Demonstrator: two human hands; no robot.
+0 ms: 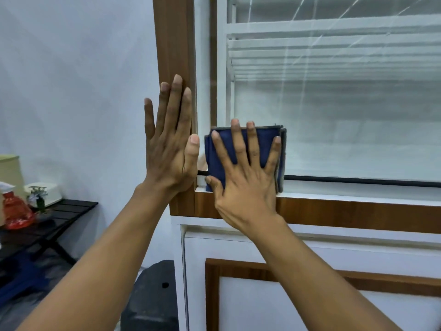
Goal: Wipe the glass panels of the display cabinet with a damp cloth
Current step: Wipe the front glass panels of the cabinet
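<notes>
**Glass panel: my cloth is at the bottom left corner**

Glass panel point(346, 115) of the cabinet is right in front of me. My blue cloth point(266, 146) is folded into a thick square. It sits flat on the glass at the bottom left corner, and its lower edge hangs past the black strip point(358, 180) along the bottom.

My right hand point(243, 187) lies flat on the cloth with all 5 fingers spread wide. It presses the cloth but does not wrap around it. My left hand point(169, 151) is flat too, fingers straight, leaning on the brown wood frame point(174, 44) at the left edge. It holds nothing.

I think a few things could go wrong. Nothing hooks around the cloth, so it could slip out and fall if I press too softly. If I push too hard, the glass might shake. The fat fold may not get into the corner, so dirt could stay there. Water could also drip onto the wood below.
</notes>
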